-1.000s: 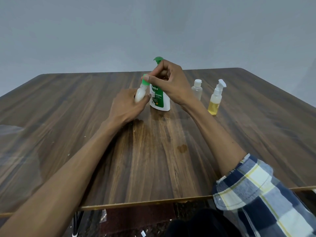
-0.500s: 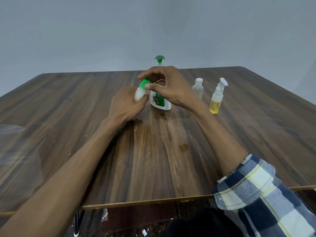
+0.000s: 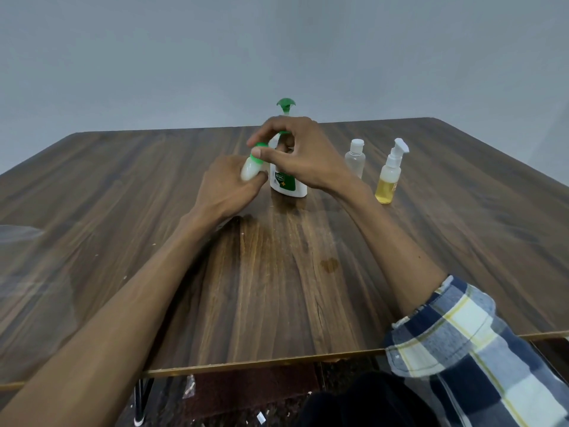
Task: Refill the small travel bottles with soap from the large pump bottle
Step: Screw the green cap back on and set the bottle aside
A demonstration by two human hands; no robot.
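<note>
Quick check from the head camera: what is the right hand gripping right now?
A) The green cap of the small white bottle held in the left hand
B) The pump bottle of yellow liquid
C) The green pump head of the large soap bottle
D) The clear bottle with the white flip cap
A: the right hand pinches the green cap of the small white bottle, which the left hand holds; the large pump bottle stands untouched behind.

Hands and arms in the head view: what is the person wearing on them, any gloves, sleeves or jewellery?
Both hands, left hand and right hand, are bare, with no gloves, rings or watch showing. The left forearm is uncovered all the way to the frame edge. The right arm has a rolled-up checked sleeve in navy, white and pale blue with thin yellow lines.
</note>
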